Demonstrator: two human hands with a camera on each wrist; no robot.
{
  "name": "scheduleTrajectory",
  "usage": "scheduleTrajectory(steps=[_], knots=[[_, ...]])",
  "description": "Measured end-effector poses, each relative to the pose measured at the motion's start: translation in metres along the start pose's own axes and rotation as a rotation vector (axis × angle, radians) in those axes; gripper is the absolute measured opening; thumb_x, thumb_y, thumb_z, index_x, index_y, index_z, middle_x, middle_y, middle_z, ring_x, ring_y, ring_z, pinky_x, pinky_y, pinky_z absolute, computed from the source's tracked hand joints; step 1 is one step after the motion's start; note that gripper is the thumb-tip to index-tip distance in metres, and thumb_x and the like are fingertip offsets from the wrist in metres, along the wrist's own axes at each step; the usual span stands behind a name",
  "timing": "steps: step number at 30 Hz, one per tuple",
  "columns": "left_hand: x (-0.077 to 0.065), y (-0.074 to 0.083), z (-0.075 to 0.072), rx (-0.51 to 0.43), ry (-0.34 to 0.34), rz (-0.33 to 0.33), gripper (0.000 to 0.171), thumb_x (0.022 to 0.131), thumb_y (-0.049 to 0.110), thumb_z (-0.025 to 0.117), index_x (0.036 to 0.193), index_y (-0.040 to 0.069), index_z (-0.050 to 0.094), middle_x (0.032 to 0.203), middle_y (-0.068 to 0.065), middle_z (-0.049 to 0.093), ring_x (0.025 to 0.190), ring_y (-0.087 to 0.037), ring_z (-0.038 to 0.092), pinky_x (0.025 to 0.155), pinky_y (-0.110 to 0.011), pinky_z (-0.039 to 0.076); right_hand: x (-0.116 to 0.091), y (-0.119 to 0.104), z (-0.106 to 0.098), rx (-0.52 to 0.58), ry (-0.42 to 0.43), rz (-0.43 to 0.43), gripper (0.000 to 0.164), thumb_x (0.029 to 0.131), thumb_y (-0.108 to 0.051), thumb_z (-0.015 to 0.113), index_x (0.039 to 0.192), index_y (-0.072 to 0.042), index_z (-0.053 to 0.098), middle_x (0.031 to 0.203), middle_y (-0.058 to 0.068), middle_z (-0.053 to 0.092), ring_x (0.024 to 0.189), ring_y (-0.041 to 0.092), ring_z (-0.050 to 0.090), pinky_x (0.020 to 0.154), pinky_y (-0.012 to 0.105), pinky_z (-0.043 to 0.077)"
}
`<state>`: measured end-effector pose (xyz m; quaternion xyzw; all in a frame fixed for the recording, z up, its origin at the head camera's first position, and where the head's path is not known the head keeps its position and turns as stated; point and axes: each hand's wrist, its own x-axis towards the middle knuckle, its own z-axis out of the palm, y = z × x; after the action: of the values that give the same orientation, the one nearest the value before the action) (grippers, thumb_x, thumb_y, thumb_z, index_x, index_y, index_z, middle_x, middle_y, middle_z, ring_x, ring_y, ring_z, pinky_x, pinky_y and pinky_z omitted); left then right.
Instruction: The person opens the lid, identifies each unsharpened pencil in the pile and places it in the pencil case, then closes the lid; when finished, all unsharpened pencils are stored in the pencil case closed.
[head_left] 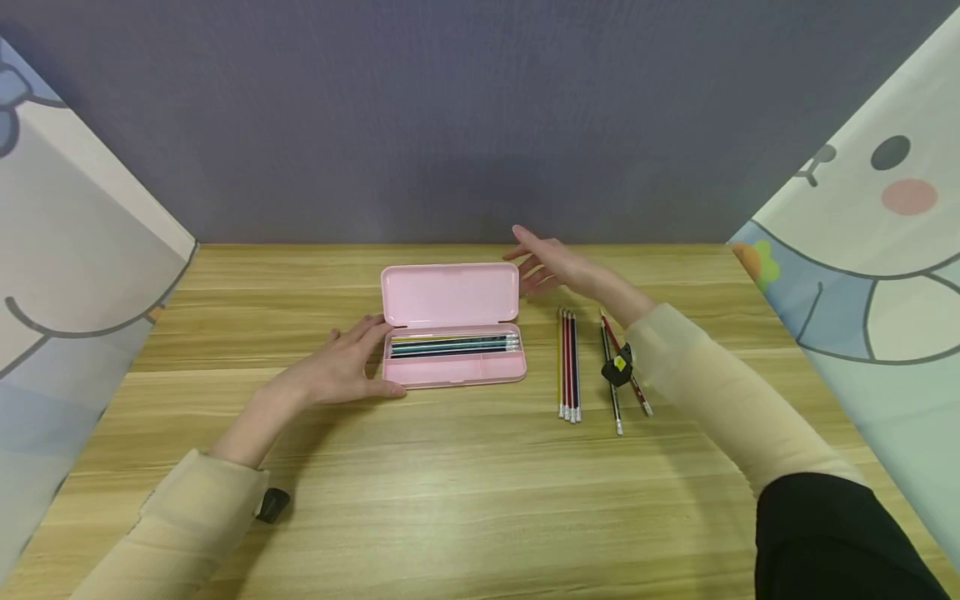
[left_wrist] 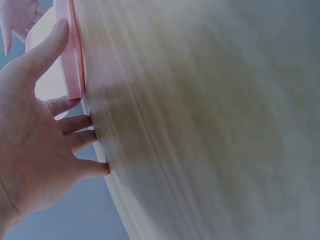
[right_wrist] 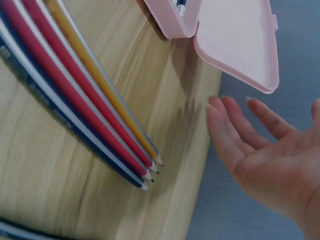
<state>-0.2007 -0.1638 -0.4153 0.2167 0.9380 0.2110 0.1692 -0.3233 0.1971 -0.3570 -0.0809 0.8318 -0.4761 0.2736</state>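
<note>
A pink pencil case (head_left: 453, 374) stands with its lid (head_left: 450, 296) raised at the back. Several pencils (head_left: 453, 346) lie lengthwise in its rear compartment. My left hand (head_left: 341, 367) spans the left end of the case, its thumb at the front corner and its index finger near the hinge side. In the left wrist view, the other fingertips (left_wrist: 106, 169) of that hand rest on the wooden table. Beside the lid's right edge, my right hand (head_left: 555, 265) is raised, fingers loosely extended and holding nothing. The right wrist view shows its fingertips (right_wrist: 215, 102) just apart from the lid.
Right of the case, a row of yellow, red and dark blue pencils (head_left: 569, 367) lies on the table (head_left: 450, 500). Farther right, a dark pencil (head_left: 617, 408) and a red one (head_left: 641, 396) lie crossed, partly behind the wrist device (head_left: 618, 367). A grey panel (head_left: 450, 125) borders the back.
</note>
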Motion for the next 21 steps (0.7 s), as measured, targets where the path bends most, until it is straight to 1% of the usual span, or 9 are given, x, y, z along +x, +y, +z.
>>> scheduleTrajectory(steps=[2,4,7,9,12,14,18,21], knots=[[0.0,0.0,0.0,-0.002,-0.001,-0.003,0.109,0.083,0.065,0.075,0.161,0.008,0.025,0.17,-0.027,0.019,0.159,-0.046,0.012,0.123,-0.076,0.006,0.002,0.0,0.002,0.017,-0.056,0.05,0.083,0.105,-0.068,0.02,0.156,-0.005,0.04,0.135,0.025,0.059,0.109,0.035,0.071,0.108,0.056,0.052],[0.0,0.0,0.0,0.002,-0.001,-0.005,0.11,0.083,0.066,0.074,0.162,0.008,0.025,0.17,-0.027,0.019,0.16,-0.046,0.011,0.123,-0.076,0.007,0.005,0.001,0.005,0.035,-0.101,0.095,0.087,0.103,-0.07,0.018,0.159,-0.005,0.032,0.134,0.024,0.058,0.103,0.031,0.072,0.106,0.054,0.054],[0.001,0.0,0.001,0.007,-0.002,-0.004,0.11,0.083,0.066,0.074,0.162,0.007,0.024,0.17,-0.026,0.018,0.16,-0.046,0.011,0.122,-0.076,0.007,0.008,0.001,0.008,0.056,-0.142,0.156,0.093,0.102,-0.073,0.017,0.161,-0.002,0.022,0.136,0.025,0.057,0.099,0.03,0.072,0.103,0.051,0.057],[0.001,0.0,0.001,0.011,-0.001,-0.001,0.11,0.083,0.067,0.074,0.162,0.007,0.024,0.17,-0.026,0.017,0.159,-0.046,0.011,0.122,-0.077,0.007,0.009,0.001,0.01,0.054,-0.17,0.179,0.093,0.102,-0.073,0.016,0.16,-0.002,0.023,0.137,0.027,0.057,0.1,0.031,0.071,0.102,0.05,0.058],[0.002,0.001,0.001,0.015,-0.001,0.0,0.11,0.083,0.067,0.074,0.161,0.007,0.025,0.17,-0.026,0.017,0.159,-0.046,0.012,0.122,-0.077,0.008,0.01,0.001,0.013,0.05,-0.194,0.193,0.086,0.103,-0.071,0.017,0.153,-0.003,0.034,0.133,0.027,0.06,0.102,0.033,0.071,0.101,0.049,0.058],[0.003,0.001,0.001,0.018,-0.001,-0.001,0.11,0.083,0.066,0.074,0.161,0.006,0.026,0.17,-0.027,0.018,0.159,-0.046,0.012,0.122,-0.077,0.008,0.01,0.002,0.014,0.048,-0.203,0.193,0.08,0.104,-0.069,0.018,0.147,-0.006,0.04,0.127,0.024,0.063,0.101,0.032,0.07,0.101,0.049,0.058],[0.004,0.002,0.001,0.022,0.0,-0.005,0.109,0.083,0.065,0.075,0.16,0.004,0.027,0.17,-0.027,0.018,0.159,-0.046,0.013,0.122,-0.076,0.009,0.01,0.004,0.014,0.069,-0.207,0.19,0.074,0.105,-0.066,0.022,0.144,-0.007,0.042,0.116,0.018,0.065,0.097,0.03,0.07,0.102,0.049,0.058],[0.004,0.003,0.001,0.021,-0.001,-0.007,0.109,0.083,0.065,0.075,0.159,0.004,0.028,0.17,-0.027,0.018,0.159,-0.047,0.013,0.123,-0.076,0.009,0.009,0.005,0.013,0.083,-0.223,0.177,0.074,0.105,-0.066,0.023,0.145,-0.006,0.042,0.114,0.017,0.066,0.095,0.029,0.071,0.102,0.049,0.058]])
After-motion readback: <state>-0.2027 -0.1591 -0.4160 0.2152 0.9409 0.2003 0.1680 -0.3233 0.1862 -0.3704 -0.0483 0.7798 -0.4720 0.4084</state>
